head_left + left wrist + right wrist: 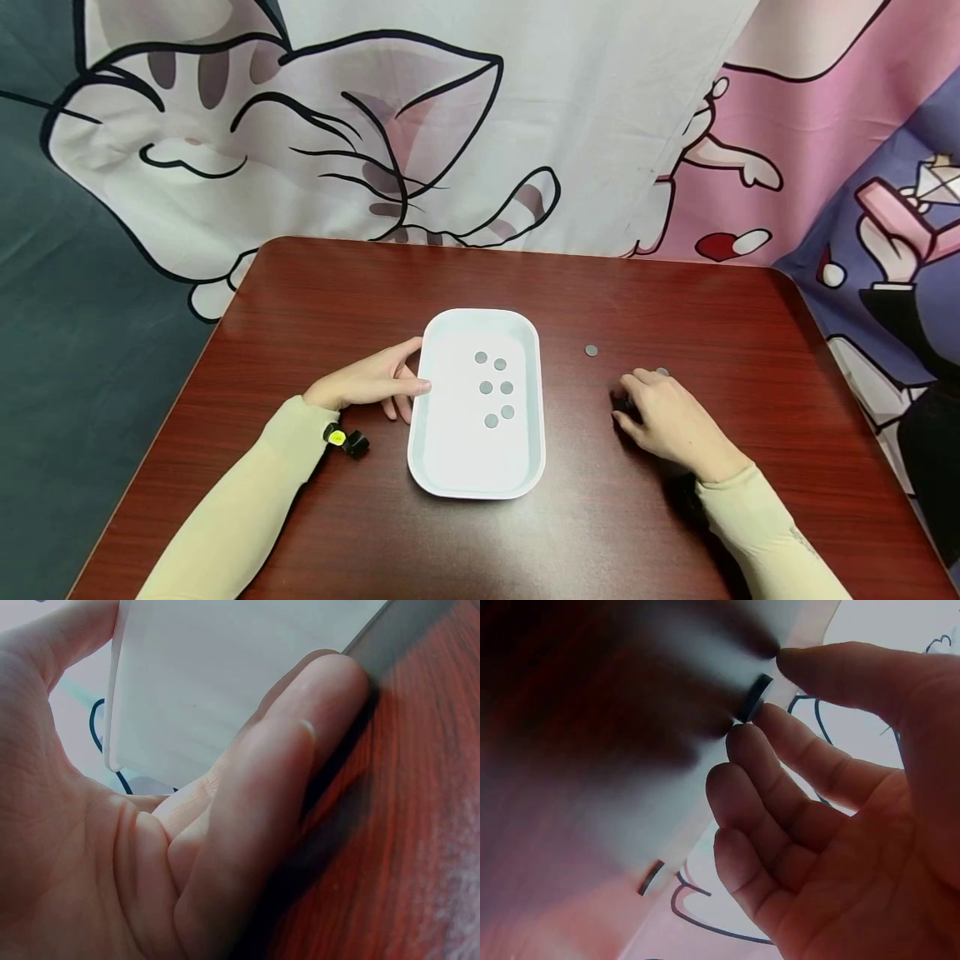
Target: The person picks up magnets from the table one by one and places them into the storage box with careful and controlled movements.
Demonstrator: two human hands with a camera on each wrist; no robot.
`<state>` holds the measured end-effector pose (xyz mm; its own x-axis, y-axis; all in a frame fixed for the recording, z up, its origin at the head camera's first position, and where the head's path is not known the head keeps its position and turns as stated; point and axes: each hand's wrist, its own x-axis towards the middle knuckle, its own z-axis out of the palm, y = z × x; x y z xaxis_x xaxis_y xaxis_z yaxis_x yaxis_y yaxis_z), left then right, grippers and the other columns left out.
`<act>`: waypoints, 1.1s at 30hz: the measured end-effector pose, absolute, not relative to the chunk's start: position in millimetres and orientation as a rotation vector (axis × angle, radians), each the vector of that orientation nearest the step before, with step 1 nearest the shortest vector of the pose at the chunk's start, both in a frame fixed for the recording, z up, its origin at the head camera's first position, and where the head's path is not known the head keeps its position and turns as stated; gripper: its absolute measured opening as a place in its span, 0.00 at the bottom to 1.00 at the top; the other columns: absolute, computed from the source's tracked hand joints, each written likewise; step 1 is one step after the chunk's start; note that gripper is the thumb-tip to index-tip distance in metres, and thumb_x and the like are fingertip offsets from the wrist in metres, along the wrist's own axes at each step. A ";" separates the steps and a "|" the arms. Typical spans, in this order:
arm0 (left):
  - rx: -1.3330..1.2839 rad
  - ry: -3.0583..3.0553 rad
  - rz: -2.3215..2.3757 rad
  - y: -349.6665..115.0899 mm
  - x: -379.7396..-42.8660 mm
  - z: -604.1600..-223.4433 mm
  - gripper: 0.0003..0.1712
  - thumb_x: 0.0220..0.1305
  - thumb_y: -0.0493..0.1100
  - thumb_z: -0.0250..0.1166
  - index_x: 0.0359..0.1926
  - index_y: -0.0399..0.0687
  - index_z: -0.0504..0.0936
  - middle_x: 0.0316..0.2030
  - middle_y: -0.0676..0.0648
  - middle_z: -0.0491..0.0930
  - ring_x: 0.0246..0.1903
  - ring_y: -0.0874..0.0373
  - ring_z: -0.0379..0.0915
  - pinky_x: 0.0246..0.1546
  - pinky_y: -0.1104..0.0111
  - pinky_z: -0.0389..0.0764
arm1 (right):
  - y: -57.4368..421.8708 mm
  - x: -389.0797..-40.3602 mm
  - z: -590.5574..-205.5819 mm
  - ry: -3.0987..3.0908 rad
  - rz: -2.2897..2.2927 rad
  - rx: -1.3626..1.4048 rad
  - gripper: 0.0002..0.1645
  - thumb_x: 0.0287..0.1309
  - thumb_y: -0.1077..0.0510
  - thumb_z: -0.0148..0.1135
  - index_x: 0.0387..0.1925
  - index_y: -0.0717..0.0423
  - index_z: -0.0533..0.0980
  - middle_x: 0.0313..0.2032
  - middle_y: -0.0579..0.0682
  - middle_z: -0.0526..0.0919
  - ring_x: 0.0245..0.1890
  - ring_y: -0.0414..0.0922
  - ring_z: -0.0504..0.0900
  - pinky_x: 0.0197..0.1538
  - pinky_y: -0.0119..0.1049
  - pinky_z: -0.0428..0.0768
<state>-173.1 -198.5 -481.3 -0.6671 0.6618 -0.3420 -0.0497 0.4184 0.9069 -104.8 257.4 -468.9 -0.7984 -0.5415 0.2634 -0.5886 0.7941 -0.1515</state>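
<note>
A white rectangular tray [477, 467] lies on the table with several small round grey discs [486, 387] in it. My left hand [378, 377] holds its left side, thumb on the rim and fingers against the outer wall. In the left wrist view the tray's wall [202, 690] shows between thumb and fingers. My right hand [667, 417] is low over the table, fingers loosely bent and thumb apart, with nothing visibly held. One disc [592, 351] lies to its upper left; another disc [662, 371] peeks out beyond its knuckles. Both show edge-on in the right wrist view.
The brown wooden table [585, 533] ends at a far edge, behind which hangs a curtain [600, 100] with cartoon cats. A black object [930, 467] stands at the far right, beside the table. Each forearm has a long pale sleeve.
</note>
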 end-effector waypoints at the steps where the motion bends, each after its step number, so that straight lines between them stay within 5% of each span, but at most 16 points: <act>1: 0.518 1.972 1.293 -198.4 -173.0 -481.2 0.46 0.73 0.50 0.66 0.81 0.56 0.49 0.31 0.41 0.89 0.27 0.42 0.89 0.26 0.52 0.88 | 257.0 -104.7 -468.9 -2.791 0.342 0.874 0.14 0.44 0.62 0.76 0.30 0.57 0.76 0.25 0.43 0.72 0.24 0.39 0.71 0.30 0.39 0.75; 14: 0.512 1.980 1.285 -198.2 -173.2 -480.6 0.45 0.72 0.50 0.66 0.80 0.57 0.50 0.30 0.41 0.89 0.27 0.42 0.89 0.26 0.53 0.88 | 247.4 -105.2 -466.6 -2.950 0.416 0.667 0.11 0.37 0.63 0.70 0.26 0.52 0.78 0.22 0.41 0.73 0.23 0.37 0.70 0.30 0.37 0.74; 33: 0.510 1.978 1.284 -198.6 -173.1 -480.2 0.47 0.73 0.50 0.65 0.81 0.57 0.47 0.31 0.41 0.89 0.27 0.42 0.89 0.27 0.53 0.89 | 214.7 -104.3 -452.3 -2.744 0.460 0.901 0.13 0.33 0.62 0.69 0.22 0.51 0.72 0.21 0.40 0.69 0.22 0.36 0.65 0.31 0.35 0.71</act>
